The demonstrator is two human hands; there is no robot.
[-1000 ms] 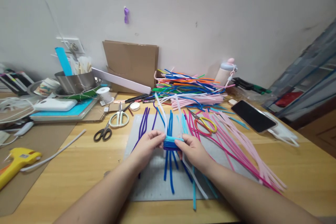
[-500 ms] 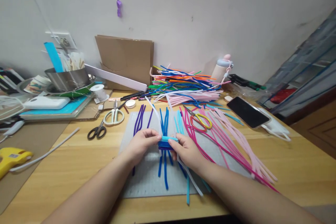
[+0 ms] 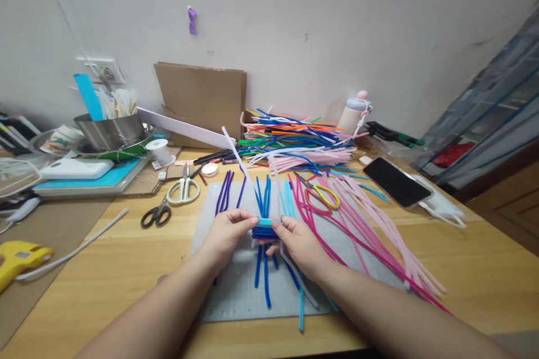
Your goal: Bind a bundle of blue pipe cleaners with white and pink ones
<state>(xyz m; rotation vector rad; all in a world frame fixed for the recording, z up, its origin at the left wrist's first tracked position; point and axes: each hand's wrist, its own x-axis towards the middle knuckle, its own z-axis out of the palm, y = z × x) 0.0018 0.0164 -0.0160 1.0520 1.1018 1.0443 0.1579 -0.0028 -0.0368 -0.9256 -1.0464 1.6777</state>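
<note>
Both hands hold a small woven piece (image 3: 265, 229) of blue, light blue and purple pipe cleaners above the grey cutting mat (image 3: 236, 297). My left hand (image 3: 229, 233) pinches its left end between thumb and finger. At the right end, my right hand (image 3: 297, 241) grips it with the thumb in front and fingers partly behind. White pipe cleaners (image 3: 240, 157) stick up from the piece, and one hangs past my right hand. Blue pipe cleaners (image 3: 266, 280) lie on the mat beneath. Purple ones (image 3: 225, 193) are on the left, pink ones (image 3: 379, 224) on the right.
Red-and-yellow scissors (image 3: 322, 197) lie on the pink strands. White scissors (image 3: 183, 189) and black scissors (image 3: 156, 215) are left of the mat. A phone (image 3: 398, 181) is at the right, a yellow glue gun (image 3: 21, 258) at the far left, a pipe cleaner pile (image 3: 295, 137) behind.
The upright white pipe cleaner now leans farther left and stands higher. The fingers of my right hand have shifted under the woven piece. The view has tilted slightly upward.
</note>
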